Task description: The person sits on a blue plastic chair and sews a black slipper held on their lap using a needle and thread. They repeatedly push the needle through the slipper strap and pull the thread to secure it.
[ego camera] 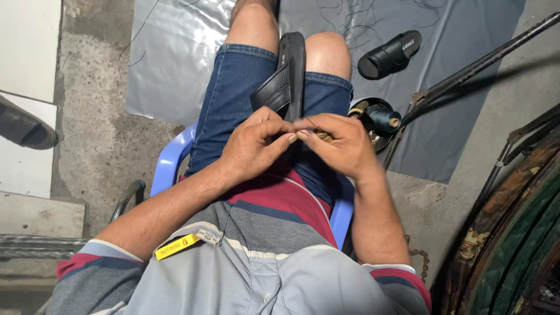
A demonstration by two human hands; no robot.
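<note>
A black slide sandal [287,79] stands on its edge between my knees, clamped by my thighs in blue denim shorts. My left hand [255,146] and my right hand [338,143] meet just below it, fingertips pinched together on a thin dark thread. My right hand also holds a small wooden-handled tool [322,136], mostly hidden by the fingers. I sit on a blue plastic chair [169,166].
A second black sandal [389,54] lies on a grey plastic sheet [169,64] at upper right. A spool of dark thread [382,118] sits by my right knee. Metal bars [466,73] and dark machinery stand at right. Loose threads litter the sheet.
</note>
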